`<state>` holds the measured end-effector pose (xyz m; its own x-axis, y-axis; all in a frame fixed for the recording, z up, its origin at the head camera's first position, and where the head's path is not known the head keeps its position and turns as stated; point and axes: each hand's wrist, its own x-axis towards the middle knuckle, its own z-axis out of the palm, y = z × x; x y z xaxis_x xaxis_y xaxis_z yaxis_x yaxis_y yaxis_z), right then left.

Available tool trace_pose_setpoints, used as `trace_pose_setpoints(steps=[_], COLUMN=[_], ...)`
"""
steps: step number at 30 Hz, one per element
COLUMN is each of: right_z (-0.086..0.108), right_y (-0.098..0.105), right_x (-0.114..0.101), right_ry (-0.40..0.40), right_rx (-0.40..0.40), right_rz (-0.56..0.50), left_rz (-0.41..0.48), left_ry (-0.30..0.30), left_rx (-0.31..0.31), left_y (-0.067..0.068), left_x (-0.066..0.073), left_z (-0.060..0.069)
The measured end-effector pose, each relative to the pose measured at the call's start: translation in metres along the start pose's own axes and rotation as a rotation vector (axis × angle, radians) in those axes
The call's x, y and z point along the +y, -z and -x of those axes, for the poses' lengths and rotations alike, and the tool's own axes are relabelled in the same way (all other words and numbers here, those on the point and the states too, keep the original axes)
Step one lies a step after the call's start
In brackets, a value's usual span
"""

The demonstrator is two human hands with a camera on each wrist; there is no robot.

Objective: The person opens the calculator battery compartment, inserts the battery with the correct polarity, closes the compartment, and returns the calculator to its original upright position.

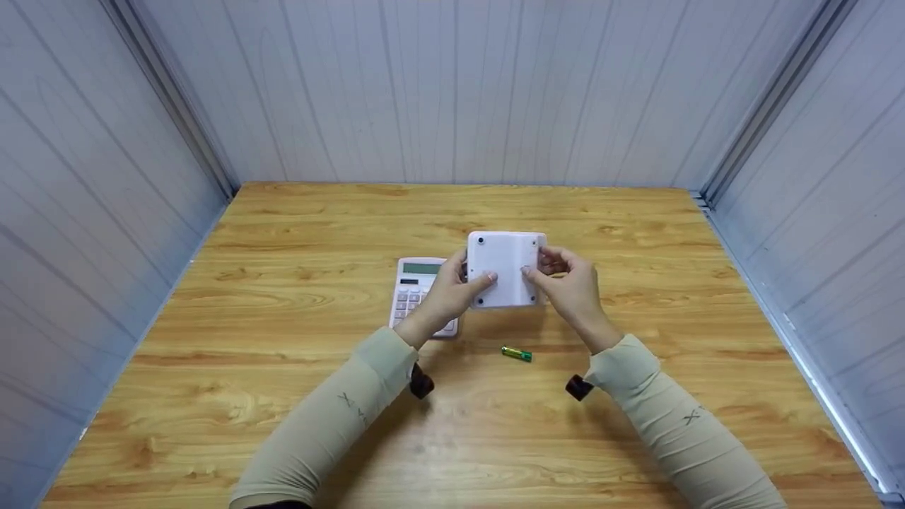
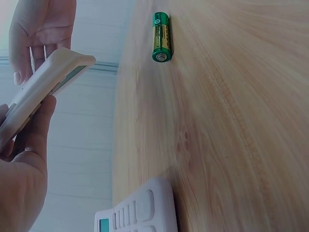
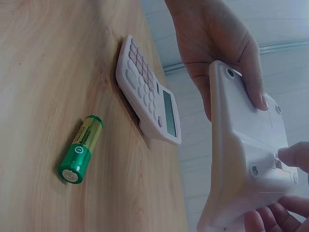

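A white calculator (image 1: 510, 247) is held above the table with its back turned up toward the head view. My left hand (image 1: 447, 291) grips its left side, thumb lying across the back. At the opposite side, my right hand (image 1: 576, 288) has its thumb on a small latch of the battery cover (image 3: 270, 181), the fingers curled by the edge. Below the hands, a green and gold battery (image 1: 517, 353) lies on the table. Partly hidden behind the left hand, a second calculator (image 1: 404, 304) rests with its keys and display facing up.
The wooden table (image 1: 318, 233) meets a pale panelled wall (image 1: 481, 92) at the back. More panels close in the left and right sides. A dark wrist camera (image 1: 422, 382) hangs under the left cuff, and another dark camera (image 1: 579, 387) under the right.
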<state>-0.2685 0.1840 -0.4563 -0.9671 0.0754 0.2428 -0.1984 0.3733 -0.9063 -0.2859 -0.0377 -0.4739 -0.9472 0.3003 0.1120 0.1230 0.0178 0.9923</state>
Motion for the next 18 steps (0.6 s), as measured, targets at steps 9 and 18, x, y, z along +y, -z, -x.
trace_pose_setpoints(steps=[9,18], right_z=[0.0000,0.0000], right_y=[-0.0030,-0.0036], right_x=[-0.0021,-0.0036], right_ry=[-0.025,-0.030], right_rx=[0.008,0.022], right_rz=[0.004,0.010], left_rz=[-0.011,-0.024], left_ry=[-0.033,-0.062], left_rx=[-0.023,-0.037], left_y=[0.0004,-0.0002], left_x=[-0.0004,-0.0026], left_z=[0.0005,0.0012])
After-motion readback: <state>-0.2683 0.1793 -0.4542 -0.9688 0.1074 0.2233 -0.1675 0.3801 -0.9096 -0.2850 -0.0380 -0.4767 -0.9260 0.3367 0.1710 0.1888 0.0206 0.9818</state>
